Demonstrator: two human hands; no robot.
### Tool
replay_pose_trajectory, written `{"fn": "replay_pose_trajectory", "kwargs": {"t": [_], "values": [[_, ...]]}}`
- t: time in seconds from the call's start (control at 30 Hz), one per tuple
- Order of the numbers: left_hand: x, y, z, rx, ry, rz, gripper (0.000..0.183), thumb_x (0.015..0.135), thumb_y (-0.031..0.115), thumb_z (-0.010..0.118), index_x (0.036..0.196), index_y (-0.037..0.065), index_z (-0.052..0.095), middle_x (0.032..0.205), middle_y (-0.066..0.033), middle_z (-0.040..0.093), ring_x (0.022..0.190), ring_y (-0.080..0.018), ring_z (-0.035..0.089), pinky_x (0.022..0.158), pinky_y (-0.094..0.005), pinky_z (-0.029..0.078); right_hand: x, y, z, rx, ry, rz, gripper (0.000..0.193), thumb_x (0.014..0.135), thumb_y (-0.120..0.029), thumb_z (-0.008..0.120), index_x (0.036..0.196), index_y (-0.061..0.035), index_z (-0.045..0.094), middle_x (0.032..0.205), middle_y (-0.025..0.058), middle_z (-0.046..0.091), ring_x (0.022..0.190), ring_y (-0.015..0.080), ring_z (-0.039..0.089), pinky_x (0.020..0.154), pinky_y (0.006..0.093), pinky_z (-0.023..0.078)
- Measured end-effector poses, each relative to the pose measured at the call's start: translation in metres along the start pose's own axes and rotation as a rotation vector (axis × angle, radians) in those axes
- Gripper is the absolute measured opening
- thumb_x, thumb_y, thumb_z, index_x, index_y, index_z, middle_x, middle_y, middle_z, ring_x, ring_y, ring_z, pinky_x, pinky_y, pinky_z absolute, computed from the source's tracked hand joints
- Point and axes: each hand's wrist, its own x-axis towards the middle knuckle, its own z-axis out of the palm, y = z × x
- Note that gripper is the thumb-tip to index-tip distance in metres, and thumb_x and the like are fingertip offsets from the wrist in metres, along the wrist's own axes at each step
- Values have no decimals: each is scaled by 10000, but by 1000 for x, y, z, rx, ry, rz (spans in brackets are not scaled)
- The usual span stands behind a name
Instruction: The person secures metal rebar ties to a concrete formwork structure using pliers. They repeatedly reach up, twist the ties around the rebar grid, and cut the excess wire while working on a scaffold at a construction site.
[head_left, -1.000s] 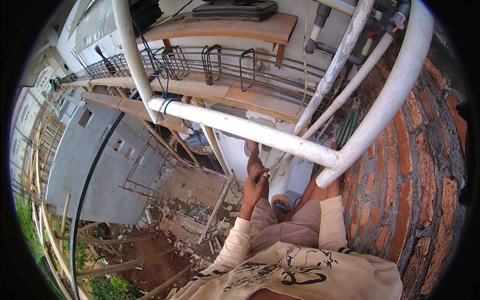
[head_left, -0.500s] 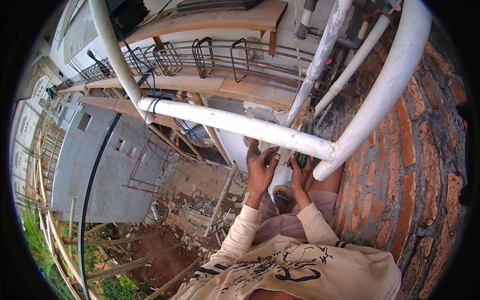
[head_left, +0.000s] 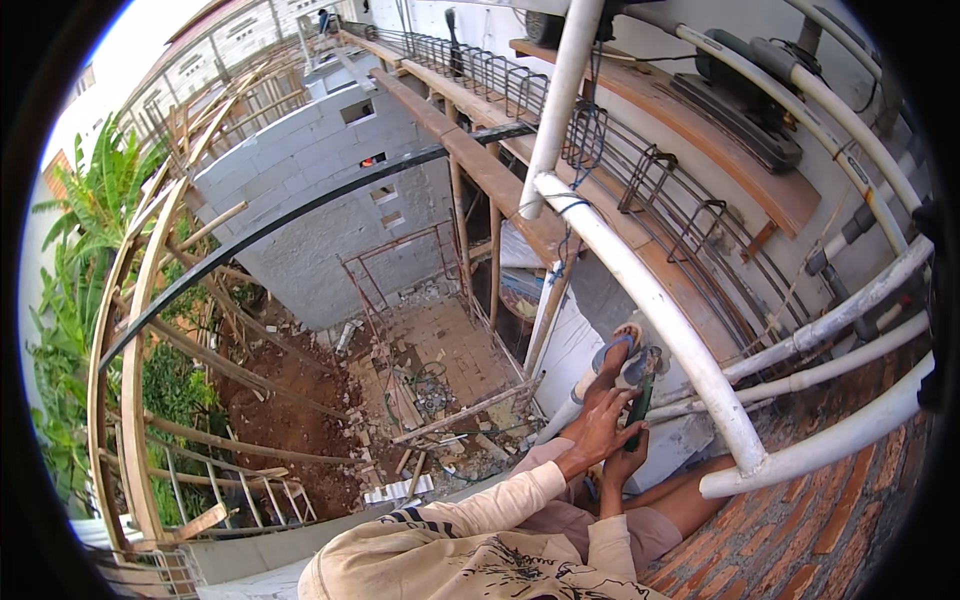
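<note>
My right hand (head_left: pixel 623 464) is closed round the lower end of green-handled pliers (head_left: pixel 641 398), held upright with their metal jaws pointing away from me. Just left of it, my left hand (head_left: pixel 597 432) has its fingers bent, the tips close against the green handle. Whatever those fingers may pinch is hidden. Beyond the jaws, my sandalled foot (head_left: pixel 612 352) rests near grey pipe ends. A white metal rail (head_left: pixel 655 290) slants past on the right of my hands.
A rough brick wall (head_left: pixel 800 540) borders me at lower right. Steel reinforcement cages (head_left: pixel 640 185) lie along a plank ledge. Far below is a ground of rubble and tiles (head_left: pixel 430 350), beside a grey block wall (head_left: pixel 330 220). A black hose (head_left: pixel 300 185) arcs across; timber scaffolding (head_left: pixel 150 370) stands left.
My view has swung left, showing more of the drop and scaffolding. My left hand has come closer to the pliers, which stay in my right hand.
</note>
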Motion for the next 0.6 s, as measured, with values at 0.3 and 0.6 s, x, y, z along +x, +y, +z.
{"fn": "replay_pose_trajectory", "kwargs": {"t": [0.3, 0.6], "values": [[0, -54, -84, 572, -88, -234, 246, 920, 227, 621, 1040, 12, 631, 940, -226, 679, 872, -429, 675, 721, -533, 524, -7, -6, 21, -489, -403, -424, 186, 754, 36, 640, 938, 22, 624, 845, 181, 568, 769, 404, 592, 704, 449, 481], [-43, -133, -262, 96, -986, -638, 136, 896, 151, 630, 945, 38, 688, 799, -42, 653, 699, -148, 589, 634, -320, 483, 6, -4, 14, -181, -1005, -273, 179, 712, -11, 747, 873, -9, 667, 801, 138, 587, 798, 309, 634, 702, 402, 499]]}}
